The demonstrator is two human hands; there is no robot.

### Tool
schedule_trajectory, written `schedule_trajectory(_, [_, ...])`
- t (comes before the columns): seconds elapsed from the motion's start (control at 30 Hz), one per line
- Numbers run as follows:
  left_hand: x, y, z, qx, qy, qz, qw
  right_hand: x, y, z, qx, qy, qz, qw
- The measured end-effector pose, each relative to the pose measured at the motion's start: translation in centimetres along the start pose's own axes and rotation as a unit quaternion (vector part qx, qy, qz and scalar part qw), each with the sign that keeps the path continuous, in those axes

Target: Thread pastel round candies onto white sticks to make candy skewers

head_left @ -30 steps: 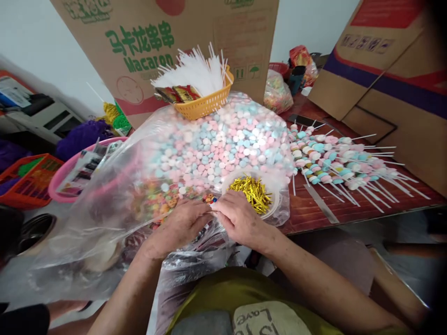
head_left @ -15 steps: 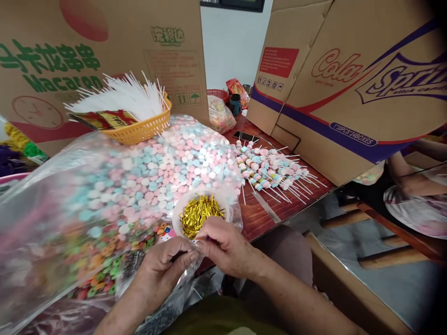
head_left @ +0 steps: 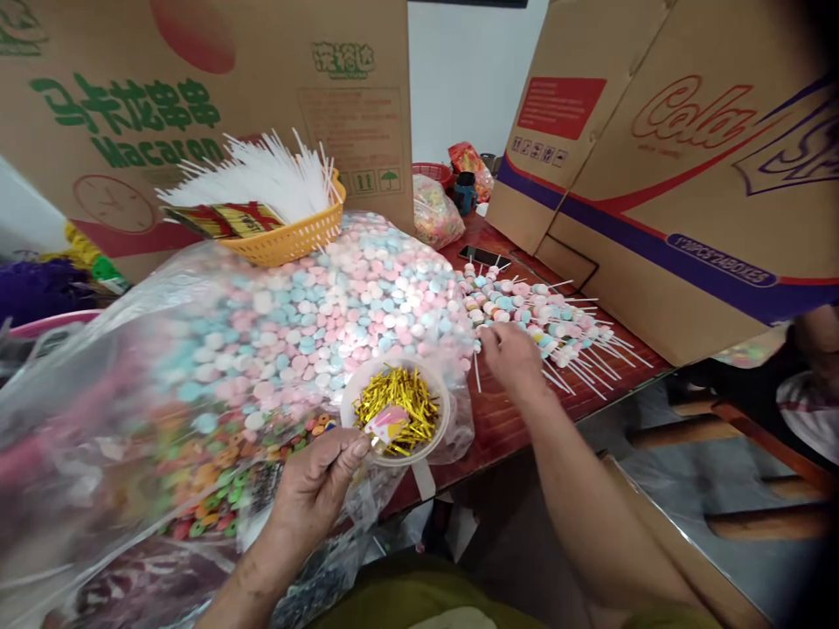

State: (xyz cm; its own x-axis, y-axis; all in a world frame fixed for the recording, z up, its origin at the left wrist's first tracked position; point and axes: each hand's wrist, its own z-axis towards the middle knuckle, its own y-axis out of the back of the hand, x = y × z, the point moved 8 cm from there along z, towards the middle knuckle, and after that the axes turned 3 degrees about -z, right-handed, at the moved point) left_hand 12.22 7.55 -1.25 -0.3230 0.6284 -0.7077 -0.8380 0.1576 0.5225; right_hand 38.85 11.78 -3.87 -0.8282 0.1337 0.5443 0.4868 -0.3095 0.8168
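Note:
My left hand point(head_left: 321, 489) pinches a small printed piece point(head_left: 388, 425) in pink, white and yellow between thumb and fingertips. That piece is held over a round clear tub point(head_left: 349, 384) filled with gold twist ties point(head_left: 419, 397). Reaching out to the right, my right hand point(head_left: 515, 358) has its fingers bent in at the near left edge of a pile of candy skewers point(head_left: 557, 319). Its fingertips close on a candy skewer point(head_left: 477, 371) there, whose white stick points toward me. The hand covers part of the pile.
Clear plastic bags of pastel candies point(head_left: 341, 314) and coloured rings point(head_left: 213, 498) cover the left side. Behind them stands a yellow basket point(head_left: 288, 245) of white sticks. Large cartons point(head_left: 262, 52) rise at the back and right. A phone point(head_left: 483, 256) lies beyond the skewers; another person sits at far right.
My right hand has left the small piece beside my left hand and moved right and forward to the skewers. The left hand keeps the piece, now over the tub. The view has turned slightly left.

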Motion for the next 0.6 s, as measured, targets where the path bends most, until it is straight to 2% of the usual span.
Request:
schedule_trajectory(0.1, [0.2, 1.2, -0.7, -0.022, -0.028, 0.001, 0.999, -4.7, 0.0, 3.9, -0.03, -0.072, -0.045, 0.996])
schedule_trajectory(0.17, [0.2, 2.0, -1.1, -0.02, -0.044, 0.0, 0.999, -6.4, -0.3, 4.7, -0.039, -0.091, -0.058, 0.993])
schedule_trajectory(0.23, [0.3, 2.8, -1.5, -0.016, -0.05, 0.002, 0.999, -7.1, 0.2, 3.9, -0.045, -0.082, -0.057, 0.994])
schedule_trajectory(0.3, [0.4, 3.5, -1.7, -0.006, -0.052, 0.01, 0.999, -7.0, 1.4, 1.7, -0.044, -0.054, -0.042, 0.997])
schedule_trajectory(0.37, [0.4, 3.9, -1.6, 0.009, -0.063, 0.02, 0.998, -5.6, 2.8, -1.3, -0.038, 0.002, -0.01, 0.999])
schedule_trajectory(0.4, [0.4, 3.9, -1.4, 0.018, -0.071, 0.025, 0.997, -4.2, 3.7, -2.8, -0.043, 0.055, 0.01, 0.997])
schedule_trajectory(0.43, [0.3, 3.9, -1.3, 0.026, -0.083, 0.027, 0.996, -2.0, 4.6, -4.5, -0.053, 0.14, 0.029, 0.988])
schedule_trajectory(0.53, [-0.2, 3.4, -0.7, 0.04, -0.119, 0.043, 0.991, 3.8, 6.3, -9.0, -0.088, 0.348, -0.008, 0.933])
schedule_trajectory(0.6, [-0.5, 3.1, -0.4, 0.044, -0.13, 0.07, 0.988, 5.9, 6.7, -10.3, -0.101, 0.4, -0.076, 0.908])
